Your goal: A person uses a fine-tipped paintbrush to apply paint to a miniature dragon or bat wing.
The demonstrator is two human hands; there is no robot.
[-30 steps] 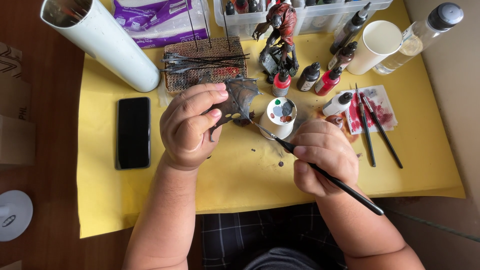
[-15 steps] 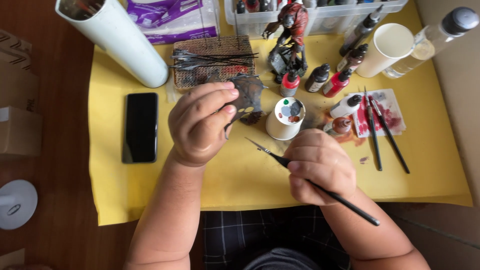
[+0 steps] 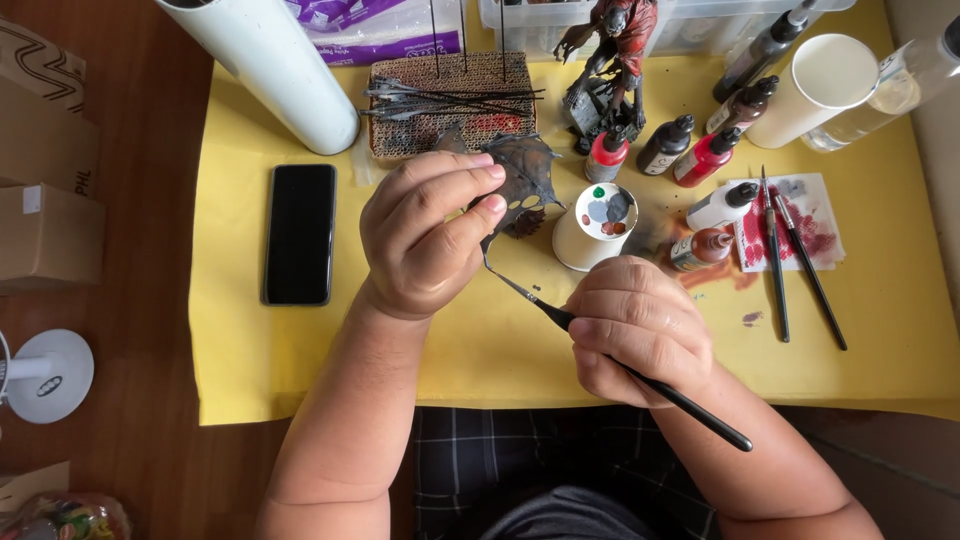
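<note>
Left hand [image 3: 425, 235]: fingers pinched around a dark, ragged, wing-shaped model piece [image 3: 520, 175].
Right hand [image 3: 640, 330]: closed on a thin black paintbrush [image 3: 620, 365], tip touching the piece's near edge.
Right of piece: white paper cup [image 3: 590, 235] with paint dabs on top.

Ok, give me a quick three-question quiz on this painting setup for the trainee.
1. True or false: the left hand holds the dark wing-shaped model part up off the yellow mat.
2. Which does the right hand grip: A) a dropper bottle, B) a thin black paintbrush, C) the phone?
3. Fill in: the blobs of mixed paint sit on top of an upturned white ____.

Key:
1. True; its fingers pinch the part above the mat.
2. B; the brush tip meets the part's lower edge, and the black phone lies untouched to the left.
3. Cup.
</note>
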